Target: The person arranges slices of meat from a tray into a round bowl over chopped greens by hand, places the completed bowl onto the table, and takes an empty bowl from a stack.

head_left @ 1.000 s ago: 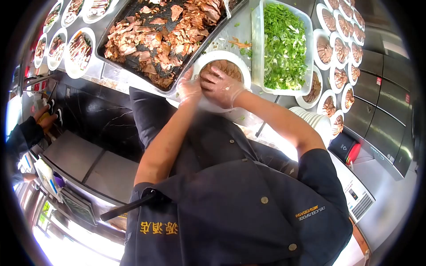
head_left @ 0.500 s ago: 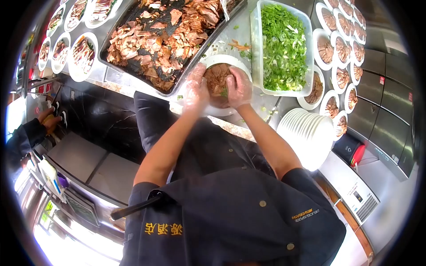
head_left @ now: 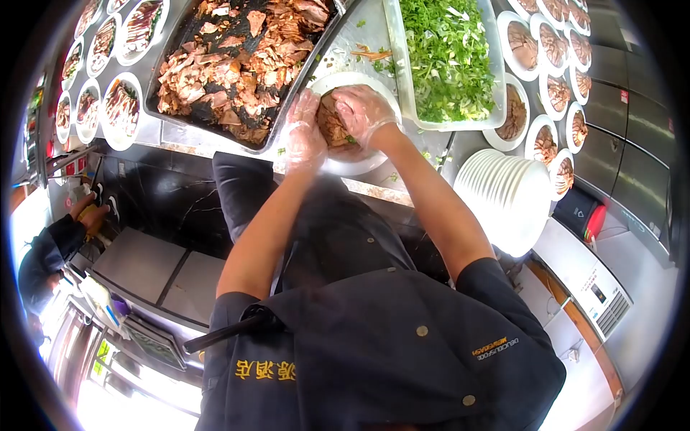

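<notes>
A white plate [head_left: 352, 169] near the counter's front edge carries a mound of brown sliced meat [head_left: 333, 129]. My left hand [head_left: 304, 136], in a clear plastic glove, stands at the plate's left side with its fingers stretched out against the edge of the mound. From the right, my right hand [head_left: 366, 115], gloved the same way, lies over the top of the meat. Its fingers are extended across the slices and hide part of them. Whether any slice is between those fingers cannot be seen. A bit of green shows by the meat.
A dark tray [head_left: 149, 100] of chopped meat lies left of the plate. Right of it sits a clear tub [head_left: 449, 126] of chopped greens. Stacked white plates [head_left: 503, 194] stand at the counter's right front. Filled plates [head_left: 519, 47] line the right, others [head_left: 122, 108] the far left.
My right hand has moved from the mound's right side onto its top. My left hand stays on the left, a little away from the meat. The whole view has shifted slightly.
</notes>
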Tool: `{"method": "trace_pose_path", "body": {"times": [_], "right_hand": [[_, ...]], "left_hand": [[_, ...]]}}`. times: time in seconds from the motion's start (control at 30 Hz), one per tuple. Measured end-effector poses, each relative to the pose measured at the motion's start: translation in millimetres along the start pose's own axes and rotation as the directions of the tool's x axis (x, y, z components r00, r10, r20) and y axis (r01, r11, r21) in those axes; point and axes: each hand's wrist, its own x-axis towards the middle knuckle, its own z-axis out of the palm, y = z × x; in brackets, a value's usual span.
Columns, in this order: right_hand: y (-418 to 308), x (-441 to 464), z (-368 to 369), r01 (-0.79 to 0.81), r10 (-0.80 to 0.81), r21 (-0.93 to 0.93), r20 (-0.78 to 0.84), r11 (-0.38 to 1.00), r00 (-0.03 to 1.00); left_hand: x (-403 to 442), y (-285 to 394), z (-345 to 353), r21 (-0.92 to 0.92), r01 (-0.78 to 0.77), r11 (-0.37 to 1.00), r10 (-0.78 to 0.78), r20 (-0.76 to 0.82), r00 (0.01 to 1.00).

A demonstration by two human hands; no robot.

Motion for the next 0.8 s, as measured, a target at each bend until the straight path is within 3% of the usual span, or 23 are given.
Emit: {"method": "trace_pose_path", "body": {"times": [0.03, 0.1, 0.17, 0.23, 0.47, 0.53, 0.6, 0.63, 0.7, 0.8], "right_hand": [[3, 0, 1, 0.014, -0.015, 0.03, 0.021, 0.999, 1.0], [4, 0, 3, 0.057, -0.057, 0.02, 0.012, 0.998, 0.998], [1, -3, 5, 0.105, -0.105, 0.015, 0.004, 0.994, 0.994], [-8, -3, -3, -0.056, 0.056, 0.016, 0.001, 0.998, 0.998], [-2, -13, 16, -0.015, 0.004, -0.095, -0.115, 0.995, 0.993], [-8, -10, 4, -0.05, 0.049, -0.008, -0.11, 0.999, 0.993], [-13, -11, -4, -0.086, 0.094, 0.078, -0.107, 0.993, 0.99], [-11, -16, -5, -0.113, 0.132, 0.107, -0.191, 0.988, 0.973], [-7, -27, -4, -0.143, 0.176, 0.135, -0.279, 0.981, 0.944], [4, -51, 1, -0.102, 0.149, 0.143, -0.37, 0.984, 0.917]], "left_hand": [[0, 13, -5, 0.0, -0.001, 1.0, 0.001, 0.001, 1.0], [-1, 37, -13, 0.373, -0.013, 0.928, -0.099, 0.278, 0.955], [-2, 37, -17, 0.368, -0.016, 0.93, -0.107, 0.312, 0.944], [2, 39, -20, 0.323, -0.01, 0.946, -0.078, 0.259, 0.963], [10, 38, -37, 0.325, -0.087, 0.942, -0.025, 0.324, 0.946], [26, 42, -47, 0.339, -0.13, 0.932, 0.021, 0.306, 0.952], [59, 41, -60, 0.181, 0.109, 0.977, -0.181, 0.445, 0.877], [78, 50, -69, 0.084, 0.121, 0.989, -0.141, 0.31, 0.94], [131, 62, -85, 0.303, 0.114, 0.946, -0.224, 0.358, 0.906], [202, 41, -75, 0.402, -0.092, 0.911, 0.012, 0.198, 0.98]]}}
